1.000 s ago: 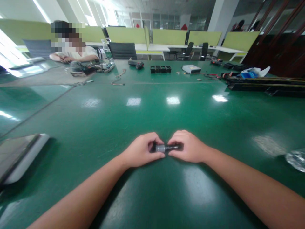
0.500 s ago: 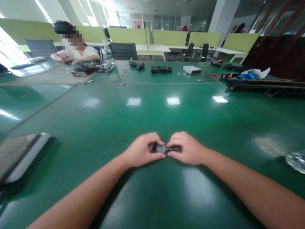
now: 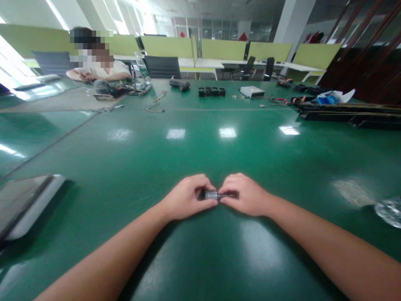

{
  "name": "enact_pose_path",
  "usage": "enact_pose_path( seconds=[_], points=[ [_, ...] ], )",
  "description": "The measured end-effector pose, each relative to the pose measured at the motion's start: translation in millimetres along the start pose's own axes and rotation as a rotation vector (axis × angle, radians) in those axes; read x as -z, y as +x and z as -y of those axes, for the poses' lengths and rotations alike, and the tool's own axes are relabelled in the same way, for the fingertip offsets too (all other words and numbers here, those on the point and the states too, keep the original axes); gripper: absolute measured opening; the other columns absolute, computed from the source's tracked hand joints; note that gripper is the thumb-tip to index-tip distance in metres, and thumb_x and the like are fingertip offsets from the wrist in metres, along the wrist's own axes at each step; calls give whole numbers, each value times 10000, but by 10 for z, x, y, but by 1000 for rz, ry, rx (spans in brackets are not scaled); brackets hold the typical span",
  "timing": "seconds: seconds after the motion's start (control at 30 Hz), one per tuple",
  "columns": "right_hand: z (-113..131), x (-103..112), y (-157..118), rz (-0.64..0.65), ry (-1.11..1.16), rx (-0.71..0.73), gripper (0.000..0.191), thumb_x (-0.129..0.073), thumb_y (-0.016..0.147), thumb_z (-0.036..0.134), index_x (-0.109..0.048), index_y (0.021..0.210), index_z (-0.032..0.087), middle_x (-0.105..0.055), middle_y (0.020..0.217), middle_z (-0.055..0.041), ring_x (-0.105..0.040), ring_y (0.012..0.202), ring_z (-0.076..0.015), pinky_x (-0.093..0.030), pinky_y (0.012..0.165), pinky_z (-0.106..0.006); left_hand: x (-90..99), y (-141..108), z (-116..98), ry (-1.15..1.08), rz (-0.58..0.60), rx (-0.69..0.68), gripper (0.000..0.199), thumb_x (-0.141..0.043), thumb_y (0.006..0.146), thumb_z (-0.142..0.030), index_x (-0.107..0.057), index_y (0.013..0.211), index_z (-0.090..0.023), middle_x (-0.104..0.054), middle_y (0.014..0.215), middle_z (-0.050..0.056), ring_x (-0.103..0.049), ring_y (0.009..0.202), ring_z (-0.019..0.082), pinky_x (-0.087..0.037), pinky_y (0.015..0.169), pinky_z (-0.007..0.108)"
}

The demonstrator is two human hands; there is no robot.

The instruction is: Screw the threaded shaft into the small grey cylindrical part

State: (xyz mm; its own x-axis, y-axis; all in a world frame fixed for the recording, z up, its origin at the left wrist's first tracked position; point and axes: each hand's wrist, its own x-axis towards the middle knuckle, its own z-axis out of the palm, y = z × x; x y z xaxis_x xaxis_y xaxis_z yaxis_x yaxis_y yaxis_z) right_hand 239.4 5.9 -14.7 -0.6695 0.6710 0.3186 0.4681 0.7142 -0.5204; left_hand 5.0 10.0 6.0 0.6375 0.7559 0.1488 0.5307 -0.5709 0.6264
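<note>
My left hand (image 3: 188,196) is closed on a small grey metallic cylinder (image 3: 211,195), thumb on the near side and fingers on the far side. A dark thin rod (image 3: 228,195) runs from the cylinder's right end into my right hand (image 3: 246,194), whose thumb and fingers are closed around it. The piece lies level, pointing left to right, low over the green tabletop (image 3: 200,154). Both its ends are partly hidden by my hands. What kind of part it is cannot be made out.
A tablet-like device (image 3: 25,205) lies at left, a clear glass dish (image 3: 390,211) at right. Along the far side are a power drill (image 3: 179,85), a black block (image 3: 212,91), a silver box (image 3: 252,91), wires (image 3: 156,102) and black rails (image 3: 347,113). A person (image 3: 97,69) sits at far left.
</note>
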Motion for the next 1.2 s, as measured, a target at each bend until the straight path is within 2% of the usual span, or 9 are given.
enact_pose_path(
  seconds=[1.2],
  points=[
    [-4,38,-28,-15,16,34,106,-719,788,153,-726,886,193,-739,858,-26,-657,855,-190,-423,821,-344,-2,-13,28,-1,1,17,229,-736,816,-388,-714,921,-186,-621,781,-2,-534,670,131,-368,607,242]
  ],
)
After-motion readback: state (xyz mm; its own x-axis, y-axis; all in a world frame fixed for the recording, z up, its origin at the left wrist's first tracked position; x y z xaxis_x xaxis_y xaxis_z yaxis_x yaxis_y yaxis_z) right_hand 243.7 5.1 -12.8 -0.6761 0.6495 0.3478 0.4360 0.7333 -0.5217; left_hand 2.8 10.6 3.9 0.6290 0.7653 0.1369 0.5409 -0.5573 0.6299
